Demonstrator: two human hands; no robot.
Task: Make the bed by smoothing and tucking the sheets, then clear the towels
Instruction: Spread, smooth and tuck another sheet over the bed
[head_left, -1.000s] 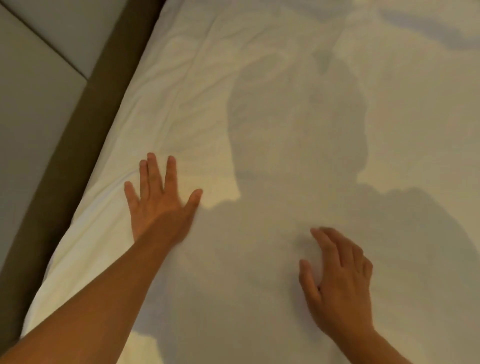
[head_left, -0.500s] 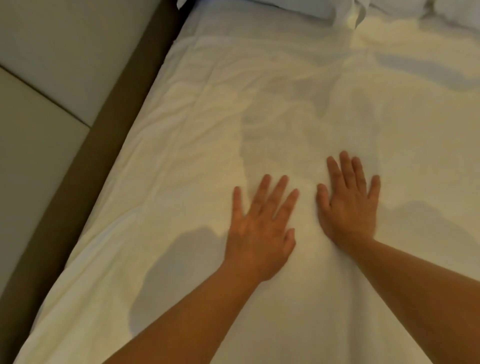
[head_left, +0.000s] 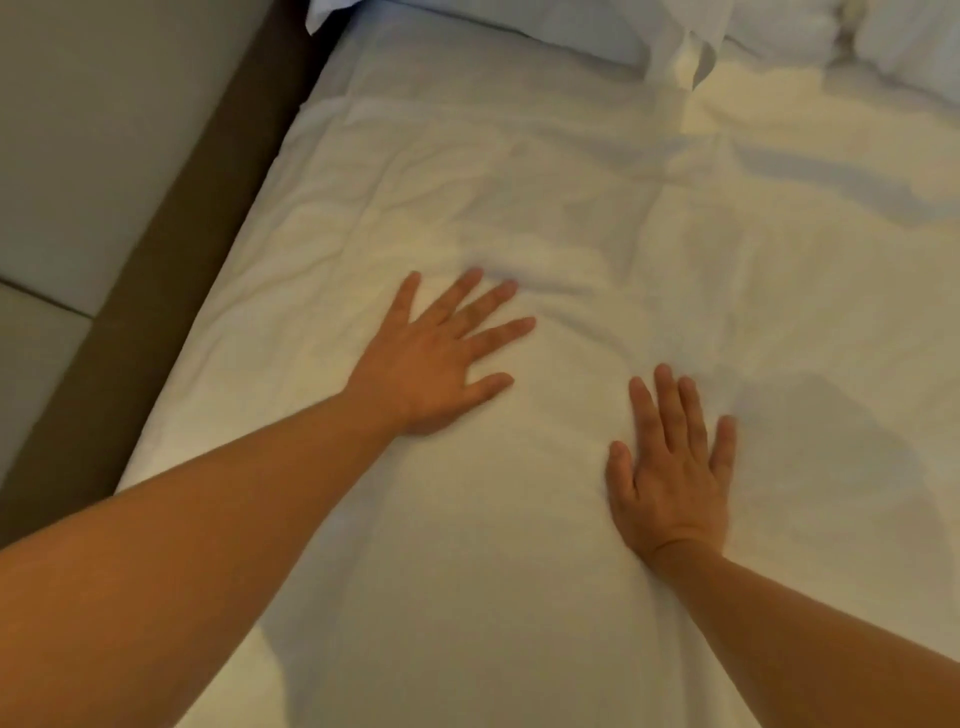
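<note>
Wrinkled white cotton bed sheet (head_left: 519, 171) spread across the mattress, filling most of the view. Left hand (head_left: 431, 364) pressed flat on it, fingers splayed, gripping nothing. Right hand (head_left: 670, 478) flat just beside, fingers straight, holding nothing. White pillows (head_left: 519, 26) at the far edge. Brown bed frame (head_left: 171, 291) along the left.

A dark brown bed frame (head_left: 171, 312) runs along the bed's left edge. Beyond it lie pale grey padded panels (head_left: 104, 130), divided by a seam. White pillows (head_left: 519, 26) rest along the bed's far edge.
</note>
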